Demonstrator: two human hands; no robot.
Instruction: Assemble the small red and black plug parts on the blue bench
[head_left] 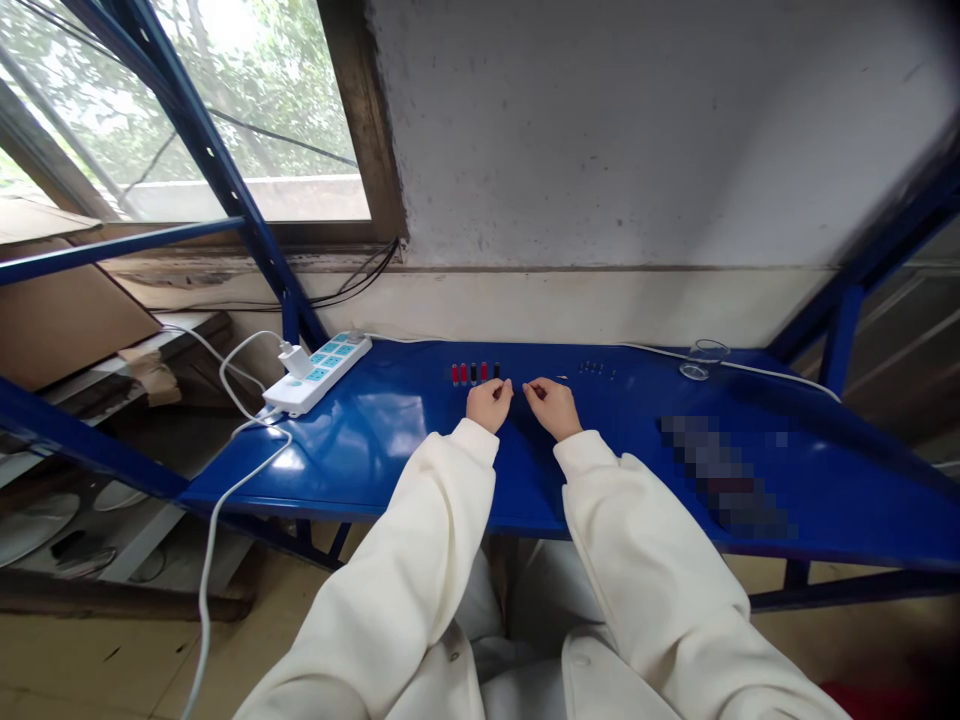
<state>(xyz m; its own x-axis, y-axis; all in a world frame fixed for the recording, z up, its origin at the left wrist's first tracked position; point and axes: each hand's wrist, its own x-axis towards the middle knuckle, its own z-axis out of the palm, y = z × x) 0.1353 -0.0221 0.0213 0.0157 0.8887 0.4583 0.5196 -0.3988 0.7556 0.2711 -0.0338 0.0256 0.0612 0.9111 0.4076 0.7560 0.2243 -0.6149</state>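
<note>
On the blue table, a row of several small red and black pieces (473, 373) stands just beyond my left hand (490, 404). The fingers of that hand are pinched together, and whatever they hold is too small to make out. My right hand (553, 406) is a short gap to the right, its thumb and fingertips also closed, with any held item not discernible. Several tiny metallic pieces (592, 369) lie behind and to the right of my right hand. A small pale item (562, 377) is just past its knuckles.
The blue table (360, 470) carries a white power strip (319, 374) with a plug and cables at left. A clear glass (695, 368) is at the back right, beside a white cable. A blurred dark patch (720, 480) lies at right. Blue frame posts flank both sides.
</note>
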